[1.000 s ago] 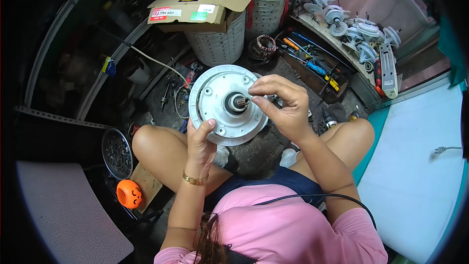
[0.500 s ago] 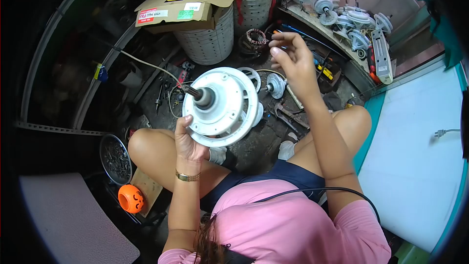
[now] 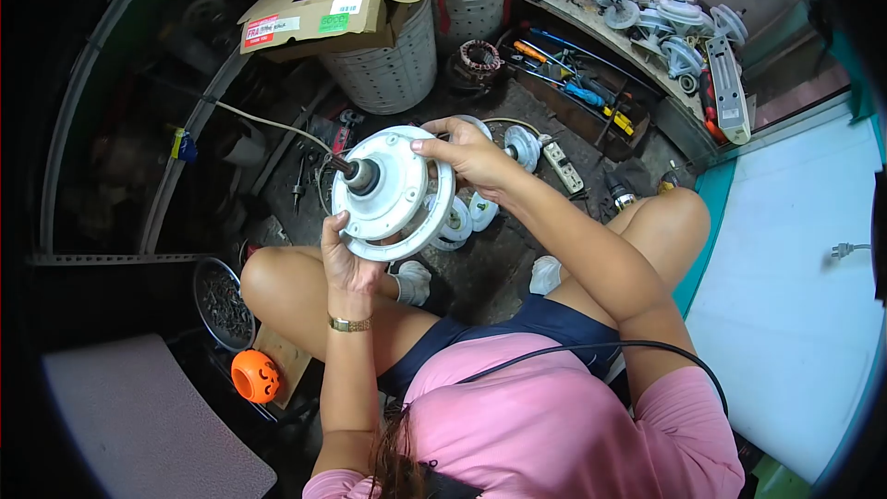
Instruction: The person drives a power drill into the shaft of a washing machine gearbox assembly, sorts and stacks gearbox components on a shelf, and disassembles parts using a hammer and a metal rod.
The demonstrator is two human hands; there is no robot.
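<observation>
A white round washing machine gearbox [image 3: 393, 187] is held up in front of my knees, tilted, its dark splined shaft [image 3: 347, 169] pointing to the upper left. My left hand [image 3: 347, 263] grips its lower left rim, thumb on the near face. At the upper right rim, my right hand [image 3: 469, 159] has its thumb on the face and its fingers behind, partly hidden. Below and behind it on the floor lie smaller white wheel-like parts [image 3: 482, 212]. Another white gearbox part [image 3: 523, 146] stands beyond my right hand.
More white gearboxes [image 3: 679, 14] crowd a bench at the upper right. A tray of screwdrivers and tools [image 3: 582, 92] sits below it. Perforated drums [image 3: 393, 69], one under a cardboard box [image 3: 337, 5], stand ahead. A power strip [image 3: 562, 166], screw bowl [image 3: 224, 303] and orange pumpkin bucket [image 3: 255, 376] are nearby.
My right hand has come down and left from the air onto the gearbox's rim. The gearbox has shifted slightly left and up in my left hand. My right forearm now covers the hammer-like tool.
</observation>
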